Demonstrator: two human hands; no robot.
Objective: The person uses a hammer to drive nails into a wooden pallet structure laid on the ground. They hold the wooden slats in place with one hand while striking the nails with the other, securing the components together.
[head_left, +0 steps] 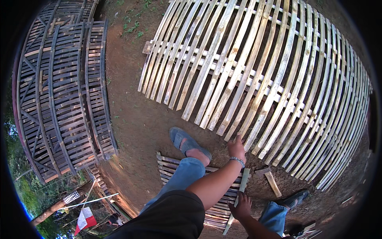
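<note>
On the ground at far right in the head view, the one feed I watch, lies the pale slatted panel [274, 93], its strips over crosspieces, one of which juts out at the left [147, 47]; I take it that these hold the strips side by side with gaps between. My left hand [236, 149] is at its near edge, index finger stretched along a slat end [230, 134], seemingly to touch or steady it; whether the other fingers are closed on anything, I cannot tell. Nearer me, my right hand [242, 206] lies flat with fingers spread wide on the edge strip [243, 181] of a smaller dark slatted panel [169, 162], gripping nothing, probably propping my weight for the lean. My left arm reaches out forward and to the right, nearly straight, a bracelet [237, 160] at its wrist; my right comes in low from the near side, shorter in view. My shoes, left [180, 137] and right [300, 196], are planted well apart, likely for balance. A hammer-like tool [273, 184] lies loose between the pale panel and my right foot, apparently left within reach.
</note>
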